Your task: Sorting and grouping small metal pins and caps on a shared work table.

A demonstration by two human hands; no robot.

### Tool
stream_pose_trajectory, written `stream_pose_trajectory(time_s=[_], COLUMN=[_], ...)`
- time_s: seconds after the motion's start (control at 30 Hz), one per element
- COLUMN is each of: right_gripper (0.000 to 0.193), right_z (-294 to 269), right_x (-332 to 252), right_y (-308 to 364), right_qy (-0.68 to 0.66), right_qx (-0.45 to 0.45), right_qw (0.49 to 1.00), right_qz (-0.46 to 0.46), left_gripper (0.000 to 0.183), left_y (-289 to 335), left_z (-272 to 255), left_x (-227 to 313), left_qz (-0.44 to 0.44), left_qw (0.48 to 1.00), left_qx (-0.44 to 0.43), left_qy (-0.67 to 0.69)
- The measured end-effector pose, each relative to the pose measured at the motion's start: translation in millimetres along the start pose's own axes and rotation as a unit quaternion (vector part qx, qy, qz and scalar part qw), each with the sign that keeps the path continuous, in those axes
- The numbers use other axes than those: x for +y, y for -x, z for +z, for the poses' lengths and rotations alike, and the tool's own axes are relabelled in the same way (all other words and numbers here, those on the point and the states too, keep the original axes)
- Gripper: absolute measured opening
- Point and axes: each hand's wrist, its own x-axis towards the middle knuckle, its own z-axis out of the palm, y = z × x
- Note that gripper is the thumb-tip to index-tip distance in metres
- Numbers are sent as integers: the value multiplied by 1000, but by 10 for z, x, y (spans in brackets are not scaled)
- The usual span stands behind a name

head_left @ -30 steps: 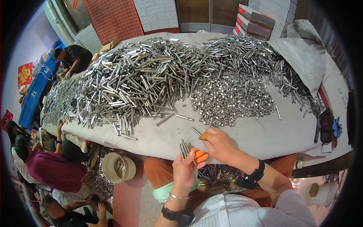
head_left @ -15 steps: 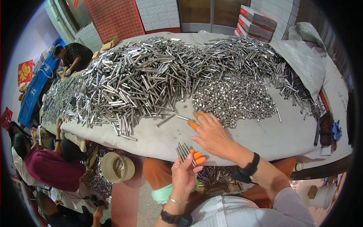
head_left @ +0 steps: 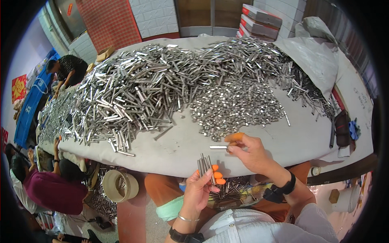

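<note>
My left hand [head_left: 197, 190] is closed round several slim silvery metal rods [head_left: 205, 165], which stand up from the fingers in a bundle at the table's near edge. My right hand [head_left: 252, 152] pinches a single metal rod [head_left: 218, 147] between thumb and fingers, level and just above the cloth. Orange finger covers sit on some fingertips of both hands. Beyond my right hand lies a pile of small, short metal pieces [head_left: 239, 107]. A large heap of the same long rods [head_left: 133, 89] spreads to its left. Whether the rods are hollow I cannot tell.
A pale cloth [head_left: 178, 152] covers the table. One loose rod [head_left: 163, 133] lies beside the heap. Below on the left stands a cream bucket [head_left: 120, 186]. Co-workers sit along the left side, one in a maroon top [head_left: 54, 190]. Stacked boxes [head_left: 259, 22] stand behind the table.
My right hand has lifted a rod off the cloth and drawn it nearer to my left hand. The view has shifted slightly; my left hand still grips its bundle.
</note>
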Motion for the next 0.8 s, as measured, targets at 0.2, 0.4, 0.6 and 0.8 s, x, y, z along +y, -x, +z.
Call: stream_pose_trajectory(time_s=[0.2,0.4,0.6,0.8], right_gripper=[14,14,16,13], right_z=[-513,-683,-883,-917], right_x=[59,194,267,319], right_y=[368,533,591,670], right_qy=[-269,-271,-248,-407], right_qx=[-48,-16,-44,-31], right_qw=[941,948,954,880], right_qz=[200,168,166,243], left_gripper=[21,18,15,16], left_y=[2,54,72,75], left_z=[281,461,577,622], left_x=[-239,-341,-409,-483], left_qz=[-49,-49,-71,-116], left_qw=[994,992,988,976], left_qx=[-83,-94,-94,-84], left_qy=[-41,-71,-104,-162])
